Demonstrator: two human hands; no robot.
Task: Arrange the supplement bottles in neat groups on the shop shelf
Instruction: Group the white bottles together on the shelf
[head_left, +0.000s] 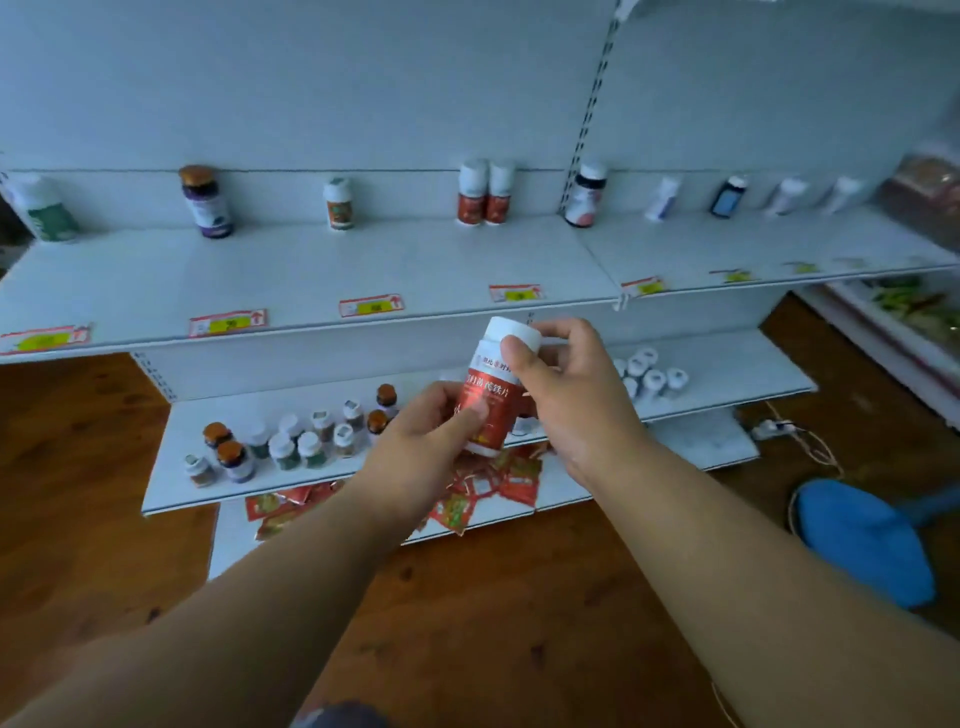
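Both hands hold one white-capped bottle with a red label (493, 387) in front of the upper shelf's edge. My left hand (426, 441) grips its lower body; my right hand (561, 384) grips its cap end. On the upper shelf (311, 270) stand two matching red-label bottles (485, 193) side by side, a brown-capped purple bottle (205, 202), a small orange-label bottle (338, 203), a green-label bottle (47, 210) and a dark bottle with a pink label (586, 195). The lower shelf (176, 467) holds a cluster of mixed bottles (291, 439) and several white-capped ones (649, 371).
More bottles (753, 196) stand spaced along the right shelf section. Red packets (488, 491) lie on the bottom shelf. A blue object (862, 540) and a power strip with cord (779, 428) lie on the wooden floor at the right. Price tags (371, 305) line the shelf edge.
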